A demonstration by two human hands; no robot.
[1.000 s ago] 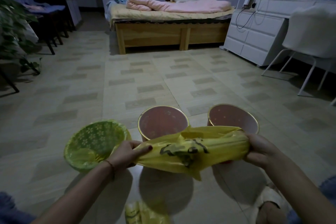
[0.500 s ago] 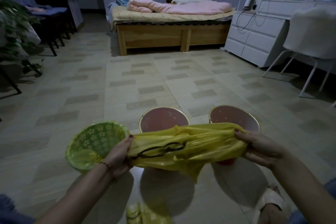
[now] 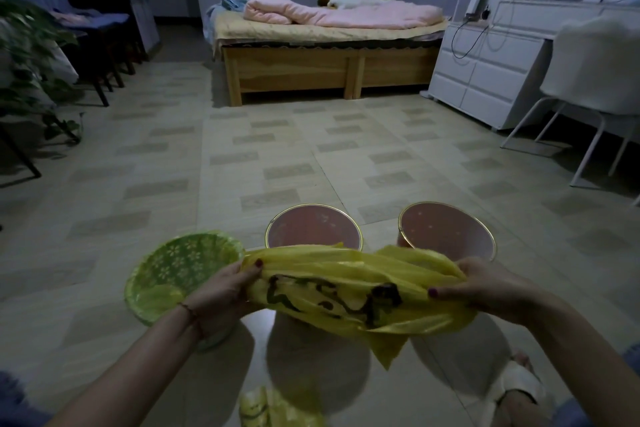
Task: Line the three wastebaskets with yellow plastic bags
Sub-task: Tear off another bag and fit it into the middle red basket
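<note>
I have a crumpled yellow plastic bag with a dark printed mark (image 3: 349, 291) stretched between both hands in the lower middle of the frame. My left hand (image 3: 221, 291) pinches its left end, fingers and thumb curled into the film; my right hand (image 3: 485, 288) grips the bunched right end the same way. The bag's long axis runs left to right across the frame, sagging slightly, with a loose corner hanging below its right half.

Three wastebaskets stand on the tiled floor (image 3: 311, 149) just beyond the bag. The green flower-patterned wastebasket (image 3: 180, 270) at lower left already carries a yellowish liner, as far as I can judge in this dim light. The middle pink wastebasket with a gold rim (image 3: 313, 229) and the right pink gold-rimmed wastebasket (image 3: 446, 232) look bare inside.

What matters for the next move: the middle basket's mouth sits directly behind the bag's left-centre, above it in the frame, so the bag partly covers its near rim. My left hand is nearer to it; my right hand lies closer to the right basket. I judge the bag's mouth still needs finding and spreading before it can drop over either rim.

More yellow bags (image 3: 273, 407) lie at the bottom edge of the frame, near a white slipper (image 3: 512, 388).
</note>
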